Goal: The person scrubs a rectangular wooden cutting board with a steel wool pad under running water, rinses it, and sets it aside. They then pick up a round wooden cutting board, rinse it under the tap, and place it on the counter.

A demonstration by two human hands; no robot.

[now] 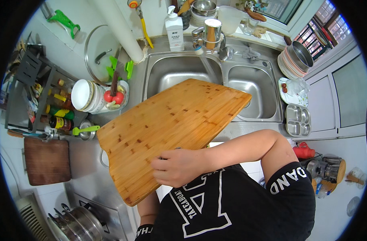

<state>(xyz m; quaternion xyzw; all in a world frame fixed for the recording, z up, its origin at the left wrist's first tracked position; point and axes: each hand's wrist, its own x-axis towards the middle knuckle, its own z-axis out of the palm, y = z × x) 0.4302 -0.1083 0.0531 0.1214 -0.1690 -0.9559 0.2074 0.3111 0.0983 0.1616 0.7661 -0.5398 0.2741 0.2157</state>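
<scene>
A large bamboo cutting board (pixel 171 114) is held tilted over the counter edge and the double steel sink (pixel 183 63). My right hand (pixel 176 167) rests on the board's near part, its fingers curled around a small dark thing that is mostly covered; what it is cannot be told. My left hand is out of view behind the board; only the forearm shows below the board's near corner. A stream of water runs from the faucet (pixel 198 49) into the larger basin.
Stacked bowls (pixel 82 95) and a container with tomatoes (pixel 118 98) stand left of the sink, near a bottle rack. A dark wooden board (pixel 47 161) is at far left, above a steel steamer pot (pixel 77 224). Plates (pixel 287 64) and a compartment tray (pixel 298 120) lie right.
</scene>
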